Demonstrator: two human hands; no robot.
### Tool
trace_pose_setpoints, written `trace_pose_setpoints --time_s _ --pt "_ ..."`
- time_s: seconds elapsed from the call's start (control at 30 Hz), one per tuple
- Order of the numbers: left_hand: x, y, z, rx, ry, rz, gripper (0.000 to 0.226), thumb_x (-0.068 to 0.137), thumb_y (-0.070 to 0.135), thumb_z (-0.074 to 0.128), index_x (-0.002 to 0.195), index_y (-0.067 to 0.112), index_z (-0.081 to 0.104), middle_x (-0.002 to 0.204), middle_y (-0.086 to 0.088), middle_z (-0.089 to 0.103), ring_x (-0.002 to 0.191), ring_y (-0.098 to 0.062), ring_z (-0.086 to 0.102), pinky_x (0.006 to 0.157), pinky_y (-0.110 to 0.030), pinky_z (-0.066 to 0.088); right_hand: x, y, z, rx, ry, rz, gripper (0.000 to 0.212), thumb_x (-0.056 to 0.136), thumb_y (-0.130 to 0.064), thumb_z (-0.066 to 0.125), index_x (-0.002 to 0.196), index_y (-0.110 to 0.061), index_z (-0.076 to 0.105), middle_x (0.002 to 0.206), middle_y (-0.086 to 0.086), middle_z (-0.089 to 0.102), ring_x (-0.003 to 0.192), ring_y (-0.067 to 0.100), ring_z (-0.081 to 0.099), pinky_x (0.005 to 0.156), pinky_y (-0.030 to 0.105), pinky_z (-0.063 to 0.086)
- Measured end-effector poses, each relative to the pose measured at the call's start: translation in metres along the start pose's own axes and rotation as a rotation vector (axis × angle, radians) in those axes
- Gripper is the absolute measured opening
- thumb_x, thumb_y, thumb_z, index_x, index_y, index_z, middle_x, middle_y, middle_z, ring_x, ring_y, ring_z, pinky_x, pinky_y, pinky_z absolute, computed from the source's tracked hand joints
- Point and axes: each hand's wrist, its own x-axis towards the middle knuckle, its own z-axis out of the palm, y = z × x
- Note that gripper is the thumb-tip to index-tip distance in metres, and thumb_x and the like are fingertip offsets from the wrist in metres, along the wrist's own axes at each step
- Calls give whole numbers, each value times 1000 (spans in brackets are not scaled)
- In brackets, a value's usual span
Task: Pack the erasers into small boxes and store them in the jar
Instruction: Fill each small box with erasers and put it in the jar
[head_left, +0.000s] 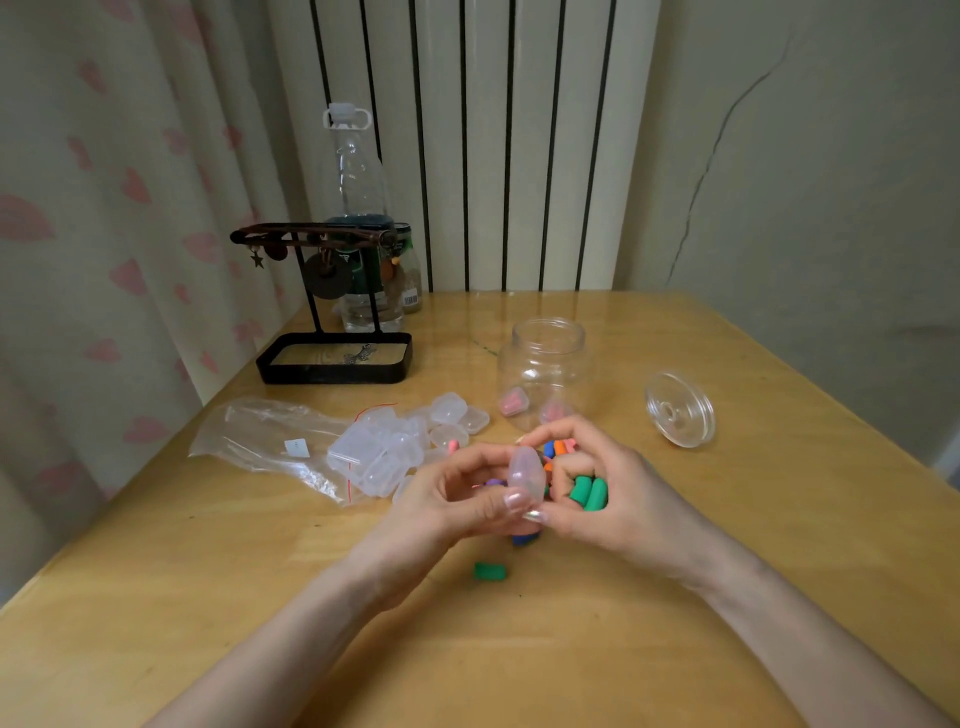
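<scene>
Bearing jar (545, 364): wooden table (519, 649); radiator (488, 145), curtain (130, 208) behind.

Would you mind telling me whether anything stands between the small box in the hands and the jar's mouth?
Nothing visible does. The left hand and right hand hold the small box just before the jar; its mouth is open, its lid lying off to the right. Loose erasers lie low between them.
</scene>
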Motion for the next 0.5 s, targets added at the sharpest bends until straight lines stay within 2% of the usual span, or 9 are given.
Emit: trace_pose_setpoints --time_s 0.13,0.23,0.33,0.43,0.5 --pt "0 -1 -1 40 35 34 34 76 11 66 109 3 63 98 -17 71 87 -25 69 75 -28 54 -2 -5 4 -56 43 -38 39 72 -14 71 102 -32 54 55 -2 45 55 6 41 61 16 40" --pt "2 -4 -2 103 98 64 35 73 14 69 106 4 64 94 -25 70 83 -26 69 73 -28 55 -1 -2 13 -89 107 -22 35 68 -24 67 98 -34 51 52 -4 46 53 7 42 63 27 46" --pt "3 -7 -2 125 91 55 35 74 15 68 106 3 63 94 -20 71 82 -24 68 72 -25 54 0 2 17 -173 160 3 34 66 -30 70 95 -31 51 51 -8 48 53 7 44 67 35 47" --pt "4 -6 -3 35 47 34 35 81 17 60 111 -1 56 87 -17 70 76 -24 65 70 -25 53 3 4 6 12 144 72 29 69 -24 77 92 -25 60 52 -6 47 57 18 49 57 21 41" --pt "3 -1 -4 -51 18 24 32 83 16 55 109 -2 56 82 -16 68 72 -20 63 67 -23 52 4 5 -2 248 100 127 26 70 -23 72 94 -18 64 57 5 45 51 23 37 41 17 32"
